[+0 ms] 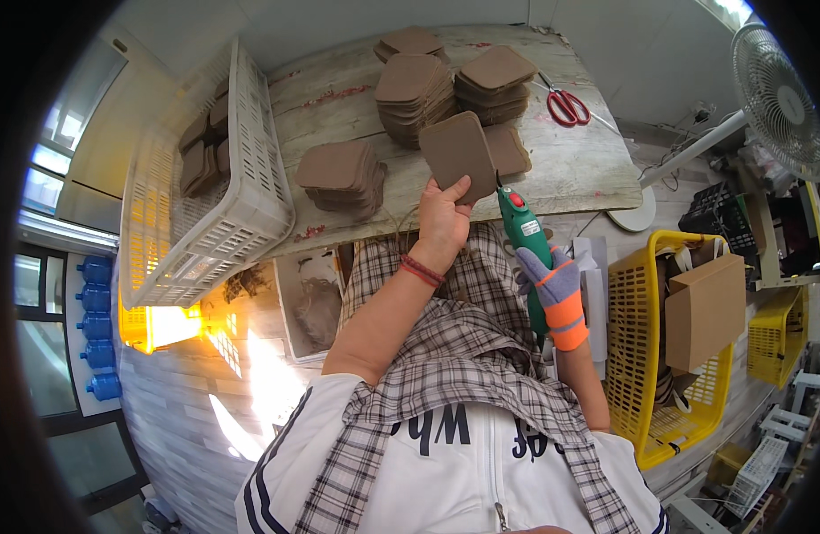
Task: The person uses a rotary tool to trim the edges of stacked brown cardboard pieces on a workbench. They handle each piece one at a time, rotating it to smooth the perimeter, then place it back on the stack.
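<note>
left hand (447, 218): bare, nearest the pad; fingers pinching its near edge, thumb on top
brown pad (454, 153): rounded square, matte, thin; held up over tabletop (579, 173), weathered wood
right hand (555, 289): grey-orange glove, fingers wrapped around tool
green power tool (524, 224): slim, plastic; long axis pointing away from body, tip at pad's right corner, contact unclear
pad stacks (415, 100): brown, layered, beyond pad

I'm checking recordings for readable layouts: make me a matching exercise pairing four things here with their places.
1. Green handheld power tool
2. Flat brown rounded-square piece
3. Red-handled metal scissors
4. White plastic lattice crate

A. In the bare left hand
B. Left side, brown pieces inside
C. In the grey-and-orange gloved right hand
D. On the weathered wooden tabletop

Pairs: 1-C, 2-A, 3-D, 4-B
</note>
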